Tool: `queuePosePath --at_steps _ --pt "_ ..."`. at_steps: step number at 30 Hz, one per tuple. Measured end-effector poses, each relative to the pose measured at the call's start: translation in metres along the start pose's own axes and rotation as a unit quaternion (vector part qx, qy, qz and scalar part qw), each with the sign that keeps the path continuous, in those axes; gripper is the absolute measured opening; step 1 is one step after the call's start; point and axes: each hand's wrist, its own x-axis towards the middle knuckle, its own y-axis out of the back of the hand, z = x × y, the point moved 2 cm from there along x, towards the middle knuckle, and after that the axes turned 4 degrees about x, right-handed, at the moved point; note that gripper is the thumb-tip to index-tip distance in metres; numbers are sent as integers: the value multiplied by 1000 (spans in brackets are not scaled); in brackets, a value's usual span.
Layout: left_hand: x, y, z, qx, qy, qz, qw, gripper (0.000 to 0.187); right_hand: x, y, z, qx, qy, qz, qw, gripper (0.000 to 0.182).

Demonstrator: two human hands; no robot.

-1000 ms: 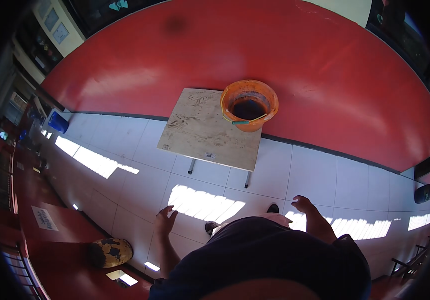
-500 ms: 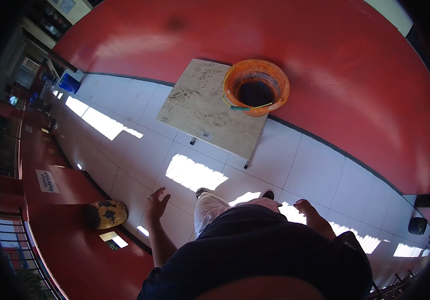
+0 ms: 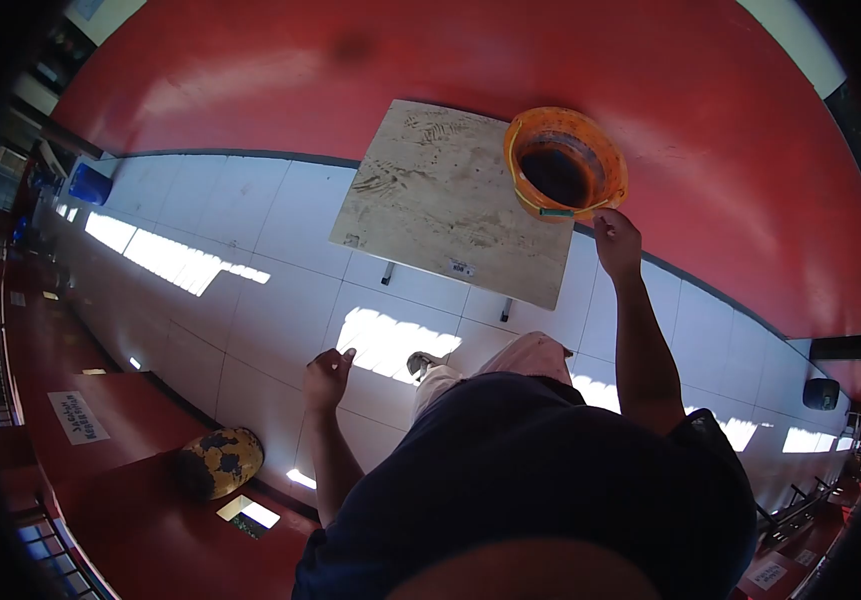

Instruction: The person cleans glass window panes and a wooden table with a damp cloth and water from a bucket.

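My right hand (image 3: 617, 243) is stretched out to the near right side of an orange bucket (image 3: 605, 150), its fingertips by the rim, close to one end of the bucket's yellow handle (image 3: 580, 210). Whether the fingertips touch the handle I cannot make out. The bucket has a dark, stained inside and sits at the right end of a low, smudged beige table (image 3: 430, 200). A green grip (image 3: 556, 212) is on the handle. My left hand (image 3: 327, 378) hangs over the floor at lower left, fingers curled in, with nothing seen in it.
A red wall (image 3: 300, 90) runs behind the table. On the left stand a mottled yellow-and-black drum (image 3: 220, 462) and a blue bin (image 3: 90, 185). A dark container (image 3: 820, 394) is at the far right. Sunlit patches lie across the tiled floor (image 3: 285, 310).
My right hand has gone from beside my body up to the bucket's rim. My left hand's fingers have curled in. Table and bucket appear nearer and shifted right in view.
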Motion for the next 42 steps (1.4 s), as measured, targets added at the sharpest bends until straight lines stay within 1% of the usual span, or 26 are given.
queuePosePath --at_steps 1,2,3,5,8,9,12,15,16,18,19,21,22,24,27,30,33,36,39,40,42 --pt "14 -6 0 -28 -15 -9 999 51 13 -4 -13 -11 10 7 1000 18" --pt "23 -2 17 -65 -47 -26 996 52 26 -7 -24 -13 16 -3 1000 18" --pt "36 -8 22 -45 -61 -44 996 50 34 -8 -33 -16 19 -13 1000 19" --pt "56 -10 50 -27 -121 -62 990 40 51 -9 -50 -78 -28 -72 994 21" --pt "78 -18 86 -79 -200 -60 975 28 78 -8 -64 -145 -107 -154 971 22" --pt "85 -25 90 -34 -209 -76 974 22 88 -7 -60 -161 -136 -180 961 23" --pt "91 -29 107 -13 -205 -129 970 25 119 -15 -10 -244 -82 -244 935 24" --pt "92 -17 111 38 -187 -167 967 28 148 -41 66 -353 -88 -364 857 24" --pt "94 -10 111 58 -158 -174 970 32 148 -45 70 -357 -98 -378 849 24" --pt "96 1 99 74 -107 -163 978 33 164 -61 54 -364 -113 -400 833 26" --pt "104 6 96 84 -80 -155 981 33 170 -66 52 -376 -117 -399 828 26" --pt "116 15 102 123 -58 -151 979 33 169 -78 49 -396 -123 -409 813 26" --pt "120 22 109 140 -46 -147 978 33 166 -85 52 -381 -159 -411 813 29" --pt "135 28 128 139 -67 -136 979 32 172 -93 57 -360 -220 -408 810 35" --pt "156 25 164 132 -104 -125 978 31 166 -119 93 -366 -199 -393 820 26" --pt "177 15 196 138 -146 -145 969 30 156 -144 129 -343 -129 -363 857 24" --pt "198 2 225 160 -196 -189 949 30 169 -118 100 -303 -151 -349 874 24" --pt "213 -7 253 169 -239 -218 931 30 165 -122 112 -284 -236 -313 875 26" --pt "225 -13 279 145 -274 -216 926 30 162 -133 128 -263 -286 -152 909 30" --pt "228 -16 283 126 -253 -237 929 31 160 -137 134 -268 -295 -160 903 31" --pt "232 -23 286 152 -284 -248 914 31 161 -144 147 -276 -310 -174 893 35"
